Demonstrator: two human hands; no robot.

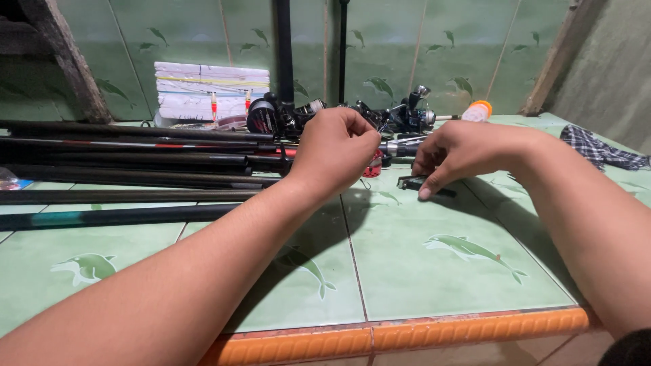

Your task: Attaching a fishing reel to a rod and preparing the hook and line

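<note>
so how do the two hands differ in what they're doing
The left hand is raised off the counter, fingers curled shut near a red reel part; what it grips is hidden. The right hand sits lower, a fingertip pressing a small black piece onto the tiles. Both are bare, working close together.

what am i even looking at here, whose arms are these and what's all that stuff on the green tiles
This is one picture from a camera worn on a person's head, looking down at their own bare arms. There is no machine. The left hand is closed around something at the rods' ends; what it holds is hidden. The right hand presses a small black part on the tiled counter. Long dark fishing rods lie at left, reels behind the hands, with a stack of white papers and a checked cloth.
</note>
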